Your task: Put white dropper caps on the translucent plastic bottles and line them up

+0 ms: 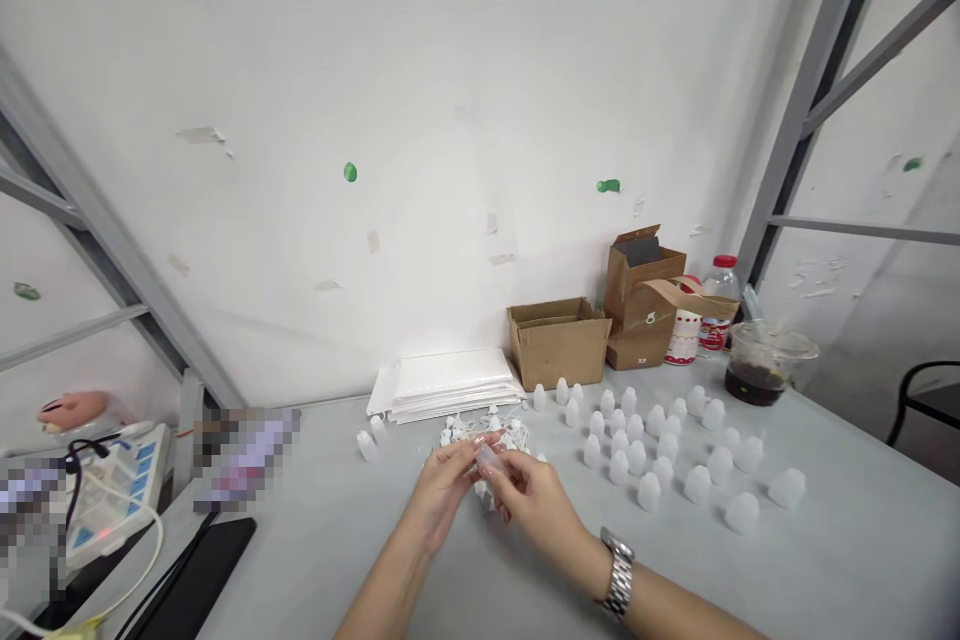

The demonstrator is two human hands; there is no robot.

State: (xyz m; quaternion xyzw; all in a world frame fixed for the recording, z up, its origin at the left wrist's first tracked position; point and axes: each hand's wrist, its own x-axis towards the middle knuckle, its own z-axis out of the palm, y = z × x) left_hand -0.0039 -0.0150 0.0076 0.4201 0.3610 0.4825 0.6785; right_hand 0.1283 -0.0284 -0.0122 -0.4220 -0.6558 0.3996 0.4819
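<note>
My left hand [444, 492] and my right hand [536, 500] meet over the grey table [825, 560], both with fingers closed on one small translucent plastic bottle [487, 460] held between them. Just behind my fingers lies a heap of small white caps [487, 428]. Several translucent white bottles [660, 450] stand upright to the right of my hands. Two more bottles [371, 438] stand to the left of the heap. A metal watch [618, 572] sits on my right wrist.
A stack of white sheets [450, 382] lies by the wall. Open cardboard boxes [559, 340] and a paper bag [645, 305] stand behind the bottles, with a red-capped drink bottle [718, 305] and a cup of dark liquid [761, 365]. A power strip [112, 490] and a black phone [199, 580] lie at the left.
</note>
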